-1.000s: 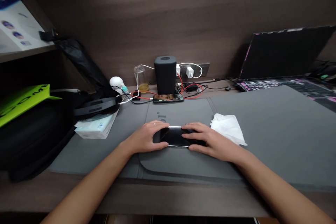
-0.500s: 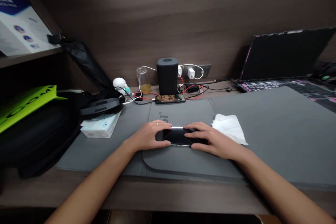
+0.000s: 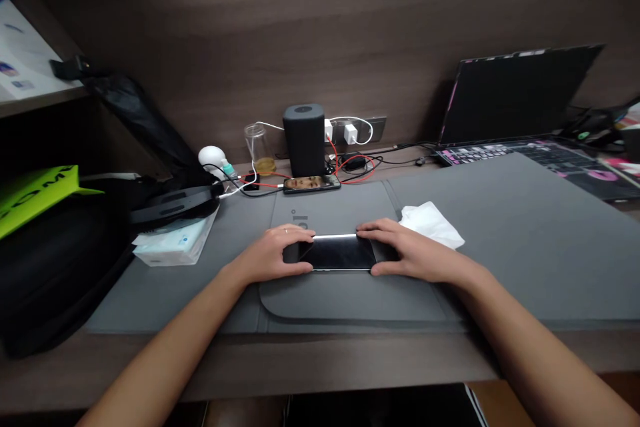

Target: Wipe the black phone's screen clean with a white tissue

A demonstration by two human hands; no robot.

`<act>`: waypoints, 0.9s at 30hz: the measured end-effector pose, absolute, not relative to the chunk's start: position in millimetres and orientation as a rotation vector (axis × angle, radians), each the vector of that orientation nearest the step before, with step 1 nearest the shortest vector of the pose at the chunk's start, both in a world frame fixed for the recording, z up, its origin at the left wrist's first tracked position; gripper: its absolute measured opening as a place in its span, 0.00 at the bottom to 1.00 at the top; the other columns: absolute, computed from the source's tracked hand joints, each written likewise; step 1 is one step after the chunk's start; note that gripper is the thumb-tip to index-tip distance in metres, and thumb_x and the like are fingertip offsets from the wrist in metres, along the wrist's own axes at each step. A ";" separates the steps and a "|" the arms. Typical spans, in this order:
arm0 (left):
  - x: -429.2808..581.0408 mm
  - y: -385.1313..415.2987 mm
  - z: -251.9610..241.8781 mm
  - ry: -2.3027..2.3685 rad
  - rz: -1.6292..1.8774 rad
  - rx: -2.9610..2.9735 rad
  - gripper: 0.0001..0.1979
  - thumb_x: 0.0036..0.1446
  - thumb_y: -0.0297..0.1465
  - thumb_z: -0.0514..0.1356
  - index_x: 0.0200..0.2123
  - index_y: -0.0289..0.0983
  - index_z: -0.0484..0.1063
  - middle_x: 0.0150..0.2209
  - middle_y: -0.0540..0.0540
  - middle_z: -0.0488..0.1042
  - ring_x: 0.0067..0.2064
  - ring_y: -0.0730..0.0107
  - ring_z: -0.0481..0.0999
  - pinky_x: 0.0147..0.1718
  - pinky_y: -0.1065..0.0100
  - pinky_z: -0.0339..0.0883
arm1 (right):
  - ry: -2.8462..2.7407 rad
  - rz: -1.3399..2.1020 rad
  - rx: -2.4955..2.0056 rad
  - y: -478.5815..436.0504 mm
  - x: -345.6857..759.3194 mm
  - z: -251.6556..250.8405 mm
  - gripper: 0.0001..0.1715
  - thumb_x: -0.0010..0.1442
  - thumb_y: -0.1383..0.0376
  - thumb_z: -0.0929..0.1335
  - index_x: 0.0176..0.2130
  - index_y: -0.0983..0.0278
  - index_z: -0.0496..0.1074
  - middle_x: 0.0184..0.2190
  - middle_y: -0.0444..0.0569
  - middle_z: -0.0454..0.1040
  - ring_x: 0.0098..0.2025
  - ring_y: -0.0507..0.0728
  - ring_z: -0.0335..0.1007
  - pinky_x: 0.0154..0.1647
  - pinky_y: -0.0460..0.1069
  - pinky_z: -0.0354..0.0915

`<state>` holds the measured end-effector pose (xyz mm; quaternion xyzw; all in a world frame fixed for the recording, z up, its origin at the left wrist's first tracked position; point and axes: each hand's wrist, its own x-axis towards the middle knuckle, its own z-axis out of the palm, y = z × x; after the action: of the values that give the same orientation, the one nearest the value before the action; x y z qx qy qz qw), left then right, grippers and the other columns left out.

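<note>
The wooden desk (image 3: 320, 363) forms the near edge; a grey mat (image 3: 530, 253) covers the surface behind it. The dark-screened phone (image 3: 343, 255) is positioned crosswise over the middle of the mat, screen up, between the two hands. Whether its underside contacts the mat cannot be determined. The left hand (image 3: 275, 255), with a ring on one finger, grips the left end: thumb on the near long edge, fingers on the far long edge, spread to the width of the phone. The right hand (image 3: 417, 250) grips the right end in the same manner, leaving the middle of the screen uncovered.

A crumpled white tissue (image 3: 434, 225) lies on the mat just beyond the right hand. To the left, a tissue pack (image 3: 175, 245) rests on the mat, partly under a black device (image 3: 173, 205). Farther back, a second phone (image 3: 311, 183) with a lit screen sits at the foot of a black speaker-like box (image 3: 304, 140). A glass jar (image 3: 260, 147) stands to its left; an open laptop (image 3: 523, 97) stands at right rear
</note>
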<state>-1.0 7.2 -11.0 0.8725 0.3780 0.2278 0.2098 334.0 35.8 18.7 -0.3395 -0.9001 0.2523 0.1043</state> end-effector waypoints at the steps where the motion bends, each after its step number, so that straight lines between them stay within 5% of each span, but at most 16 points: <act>1: -0.9 7.1 -10.9 1.051 0.633 2.431 0.22 0.57 0.42 0.66 0.53 0.43 0.73 0.57 0.43 0.75 0.59 0.56 0.73 0.59 0.52 0.67 | -2.653 0.741 -0.995 36.0 333.9 18.1 0.40 0.59 0.42 0.70 0.63 0.58 0.68 0.62 0.57 0.67 0.62 0.69 0.64 0.62 0.64 0.62; 27: 1.9 2.2 -2.0 1.141 0.557 2.387 0.29 0.56 0.42 0.66 0.58 0.43 0.65 0.56 0.43 0.72 0.57 0.55 0.72 0.58 0.54 0.66 | -2.620 0.766 -0.987 33.1 331.1 16.6 0.44 0.59 0.44 0.70 0.67 0.60 0.61 0.57 0.57 0.70 0.57 0.67 0.66 0.58 0.61 0.64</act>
<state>1.9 2.2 -2.0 0.8618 0.4120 0.2010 0.2172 331.1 33.1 16.6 -0.3376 -0.8962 0.2620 0.1192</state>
